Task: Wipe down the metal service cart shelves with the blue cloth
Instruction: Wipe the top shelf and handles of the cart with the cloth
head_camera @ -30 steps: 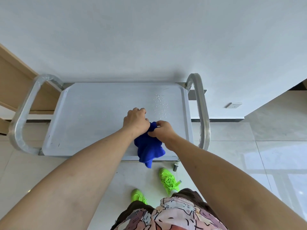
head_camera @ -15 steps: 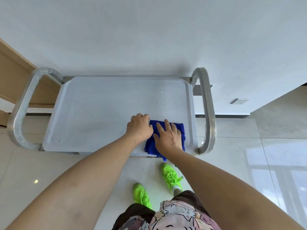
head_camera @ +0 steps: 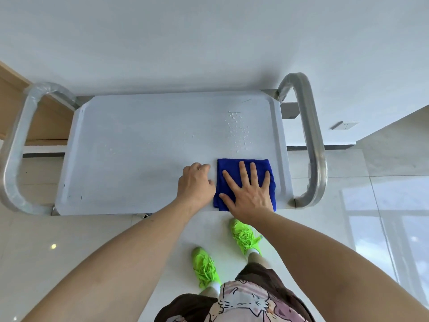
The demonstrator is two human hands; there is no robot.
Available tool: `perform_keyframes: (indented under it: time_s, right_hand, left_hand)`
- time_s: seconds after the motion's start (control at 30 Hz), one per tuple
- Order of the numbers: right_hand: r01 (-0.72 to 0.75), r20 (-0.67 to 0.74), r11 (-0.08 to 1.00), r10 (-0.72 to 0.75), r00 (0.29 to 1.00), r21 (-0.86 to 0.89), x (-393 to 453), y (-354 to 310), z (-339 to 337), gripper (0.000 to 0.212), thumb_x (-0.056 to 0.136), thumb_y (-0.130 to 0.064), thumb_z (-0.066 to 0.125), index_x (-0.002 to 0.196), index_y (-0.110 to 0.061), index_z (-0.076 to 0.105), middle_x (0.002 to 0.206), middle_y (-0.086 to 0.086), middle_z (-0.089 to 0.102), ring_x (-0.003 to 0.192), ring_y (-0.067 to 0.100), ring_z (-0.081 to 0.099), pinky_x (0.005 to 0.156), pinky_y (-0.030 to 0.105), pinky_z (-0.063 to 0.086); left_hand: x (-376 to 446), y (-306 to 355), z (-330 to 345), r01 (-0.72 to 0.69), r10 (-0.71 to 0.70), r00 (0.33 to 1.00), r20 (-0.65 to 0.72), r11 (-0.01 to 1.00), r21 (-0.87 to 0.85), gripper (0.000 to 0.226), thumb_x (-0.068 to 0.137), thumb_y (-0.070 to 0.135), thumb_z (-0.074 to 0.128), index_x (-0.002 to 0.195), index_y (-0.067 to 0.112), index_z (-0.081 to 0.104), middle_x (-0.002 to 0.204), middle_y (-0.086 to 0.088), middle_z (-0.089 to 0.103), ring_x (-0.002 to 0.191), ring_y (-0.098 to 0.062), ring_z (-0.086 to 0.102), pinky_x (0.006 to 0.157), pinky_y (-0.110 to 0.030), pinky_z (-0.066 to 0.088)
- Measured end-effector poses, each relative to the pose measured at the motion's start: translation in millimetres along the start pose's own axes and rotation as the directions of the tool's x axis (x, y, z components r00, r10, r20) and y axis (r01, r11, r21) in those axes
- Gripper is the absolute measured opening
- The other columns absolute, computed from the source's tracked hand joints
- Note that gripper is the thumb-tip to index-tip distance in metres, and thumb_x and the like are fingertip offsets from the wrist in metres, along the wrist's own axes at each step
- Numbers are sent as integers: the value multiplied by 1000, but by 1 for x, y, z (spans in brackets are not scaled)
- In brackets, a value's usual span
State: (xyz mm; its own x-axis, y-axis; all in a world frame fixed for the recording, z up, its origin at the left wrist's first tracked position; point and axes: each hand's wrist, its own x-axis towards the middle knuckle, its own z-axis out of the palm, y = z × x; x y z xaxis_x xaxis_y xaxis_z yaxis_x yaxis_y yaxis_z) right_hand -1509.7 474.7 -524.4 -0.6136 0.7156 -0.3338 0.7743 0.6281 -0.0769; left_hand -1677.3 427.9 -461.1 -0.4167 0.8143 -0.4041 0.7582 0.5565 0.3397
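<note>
Two tubular handles frame the cart, the left handle (head_camera: 16,145) and the right handle (head_camera: 311,140), with one flat top shelf (head_camera: 139,145) between them. The left hand (head_camera: 196,182) rests on the shelf with its fingers curled in loosely, gripping nothing, its knuckles just beside the left edge of the blue cloth (head_camera: 228,167). That single cloth (folded into a neat rectangle) lies flat at the shelf's near right corner, close to the raised rim. The right hand (head_camera: 249,190) lies palm-down on the cloth, fingers spread wide, covering most of it. A patch of water droplets (head_camera: 239,131) sits on the shelf just beyond the cloth. Two bright green shoes (head_camera: 246,235) stand on the floor below.
</note>
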Motion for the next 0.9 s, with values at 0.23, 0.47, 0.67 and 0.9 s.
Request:
perform_keyframes:
  time_s: [0.23, 0.47, 0.67, 0.9]
  right_hand:
    - [-24, -40, 999, 25, 999, 25, 9, 2, -2, 76, 92, -79, 9, 159, -43, 4, 169, 12, 0, 153, 42, -7, 113, 73, -9]
    - [-29, -113, 998, 34, 993, 47, 60, 14, -7, 76, 93, -78, 13, 159, -41, 11, 168, 14, 9, 153, 43, -3, 113, 74, -3]
    - [-35, -135, 998, 42, 990, 54, 107, 25, -15, 76, 93, -79, 11, 159, -41, 9, 169, 13, 9, 152, 43, -4, 113, 74, -3]
    - [-98, -150, 993, 107, 983, 65, 170, 44, -37, 77, 92, -81, 7, 159, -42, 4, 169, 11, 2, 152, 40, -9, 113, 72, -8]
  left_hand:
    - [31, 6, -8, -23, 23, 1000, -8, 1000, 8, 43, 91, 23, 49, 134, 13, 50, 134, -7, 51, 127, -29, 39, 98, -40, 44]
    - [83, 21, -16, 47, -46, 998, -31, 998, 36, 49, 94, 25, 47, 141, 14, 43, 148, -9, 42, 136, -30, 32, 106, -42, 38]
    - [115, 21, -24, 59, -54, 996, -74, 997, 55, 50, 94, 23, 49, 142, 11, 43, 148, -11, 42, 137, -30, 32, 109, -42, 36]
    - [139, 30, -23, -16, 20, 993, -118, 999, 38, 45, 95, 26, 52, 138, 12, 49, 145, -12, 46, 136, -30, 35, 108, -43, 36]
